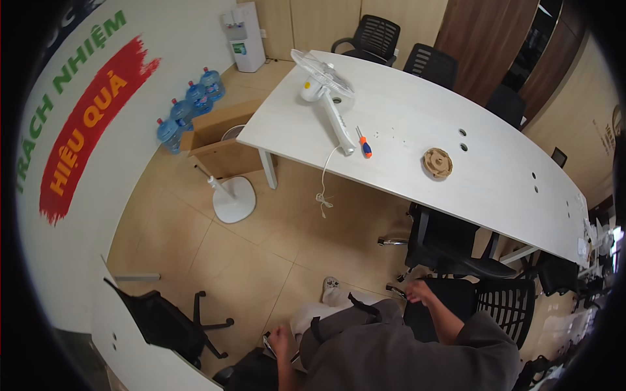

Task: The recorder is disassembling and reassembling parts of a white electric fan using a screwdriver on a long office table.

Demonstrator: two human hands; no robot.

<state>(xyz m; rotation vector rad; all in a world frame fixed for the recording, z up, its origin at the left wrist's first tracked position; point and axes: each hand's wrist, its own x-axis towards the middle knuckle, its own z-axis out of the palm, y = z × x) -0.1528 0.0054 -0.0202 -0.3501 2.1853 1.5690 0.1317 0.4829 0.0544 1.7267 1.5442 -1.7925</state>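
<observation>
Left hand (279, 341), right hand (419, 292) well apart (fan (328, 104) on table (404, 104))

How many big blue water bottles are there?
4, in a row by the left wall: nearest bottle, second bottle, third bottle, and farthest bottle toward the white dispenser. The cardboard box might hide more.

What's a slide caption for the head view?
White fan, screwdriver and round brown piece on a table, left hand and right hand away from it.
</observation>
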